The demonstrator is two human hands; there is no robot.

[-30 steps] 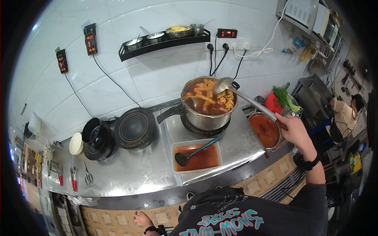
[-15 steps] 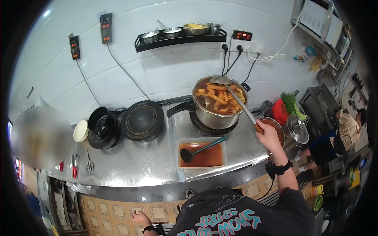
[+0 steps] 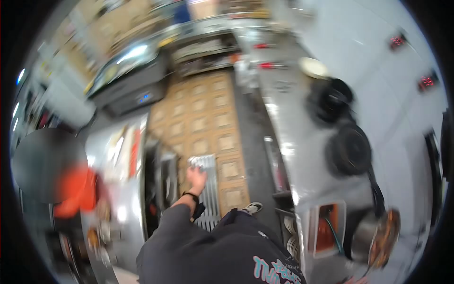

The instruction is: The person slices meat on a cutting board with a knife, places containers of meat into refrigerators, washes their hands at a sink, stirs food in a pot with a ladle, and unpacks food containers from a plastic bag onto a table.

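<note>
My left hand (image 3: 196,180) is low in front of my body, above the metal floor grating (image 3: 207,208). Motion blur smears its fingers, so whether it holds anything is unclear. My right hand is out of view. At the lower right, the pot of fried pieces in broth (image 3: 373,239) appears tilted by the view. Beside it lies the rectangular tray of red-brown liquid (image 3: 313,232), with a teal-handled ladle (image 3: 335,234) in it. The long metal ladle cannot be made out.
A steel counter (image 3: 302,156) runs along the right, bearing a black pot (image 3: 336,100), a black round cooker (image 3: 352,149) and a cream bowl (image 3: 313,67). Another steel counter (image 3: 130,203) stands left, near a person in orange (image 3: 78,191). Tiled floor (image 3: 198,106) lies between them.
The view has swung far to the left and blurred. The pot and tray have shifted to the lower right. My right hand, seen holding the metal ladle before, has left the view.
</note>
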